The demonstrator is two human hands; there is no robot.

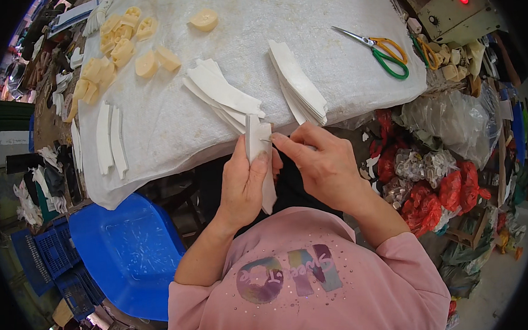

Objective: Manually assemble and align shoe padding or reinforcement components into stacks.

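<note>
— Holding what in the left hand (242,177)?
— Gripping a white strip (253,138), thumb on one face, fingers wrapped round the other side, lengthwise toward the near edge of the table (339,8).

— And in the right hand (328,163)?
— Pinching a thin metallic thing (266,140) between thumb and forefinger, tip close by the face of the strip. Too small to name; hard to tell whether touching.

— Just past the hands?
— At the middle of the near edge, a fanned stack of white pieces (221,91), partly behind the held strip. Farther right along the same edge, a tidier curved stack (297,82).

— Toward the near left corner?
— Two loose curved strips (104,137), side by side.

— Farther out on the left?
— Near the far left corner, a cluster of cream rounded pieces (122,51), trailing down along the left edge. Two more set nearer the middle, plus one alone close to the far edge.

— On the right?
— Near the right edge, scissors (371,41) lying flat, with one green handle and one yellow.

— Beyond the table?
— Past the far right corner, a pale box (462,16) with a glowing red lamp. Below the right edge, red plastic bags (423,209). Off the near left corner, a blue plastic chair (125,256).
</note>
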